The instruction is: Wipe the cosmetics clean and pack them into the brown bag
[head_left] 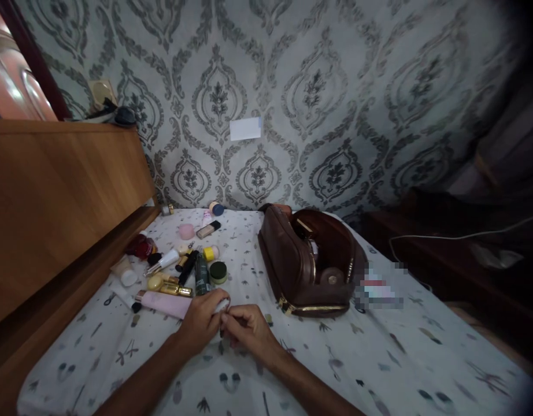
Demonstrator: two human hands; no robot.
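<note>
In the head view my left hand (202, 319) is closed around a small white item (222, 305), mostly hidden by the fingers. My right hand (250, 328) meets it there, thumb and fingers pinched at the item's lower end; whether they grip the item itself or a small part of it is hidden. Just left of my left hand lies a pink tube (165, 303). Beyond the hands are a dark green bottle (201, 274) and a round dark green jar (218, 272). To the right, a brown cosmetic bag (288, 260) stands unzipped, with several items inside.
More cosmetics lie on the patterned cloth (232, 381): a gold tube (176, 290), a white-capped tube (124, 271), a pink jar (187, 231) and a foundation bottle (208, 229). A wooden cabinet (62, 190) borders the left; a patterned wall (266, 86) rises behind. A cable (457, 237) hangs at right.
</note>
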